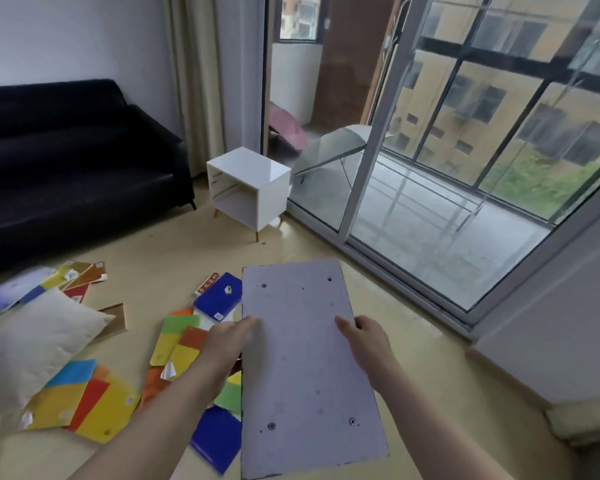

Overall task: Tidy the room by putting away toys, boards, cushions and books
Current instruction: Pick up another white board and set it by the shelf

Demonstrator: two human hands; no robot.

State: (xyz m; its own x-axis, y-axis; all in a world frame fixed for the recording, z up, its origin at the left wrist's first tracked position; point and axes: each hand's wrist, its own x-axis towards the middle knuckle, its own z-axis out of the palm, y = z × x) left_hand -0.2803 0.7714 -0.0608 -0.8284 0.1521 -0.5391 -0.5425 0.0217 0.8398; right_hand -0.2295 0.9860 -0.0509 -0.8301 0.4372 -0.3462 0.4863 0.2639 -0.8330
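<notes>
A large pale grey board with several small screw holes is held flat in front of me above the floor. My left hand grips its left edge, thumb on top. My right hand grips its right edge the same way. Below and to the left, colourful books and boards lie scattered on the floor, among them a blue book and a yellow and red pile. A white cushion lies on the floor at the left.
A black sofa stands along the left wall. A white open cube side table stands beside the curtain. Sliding glass doors to a balcony fill the right. A white wall base juts in at the right.
</notes>
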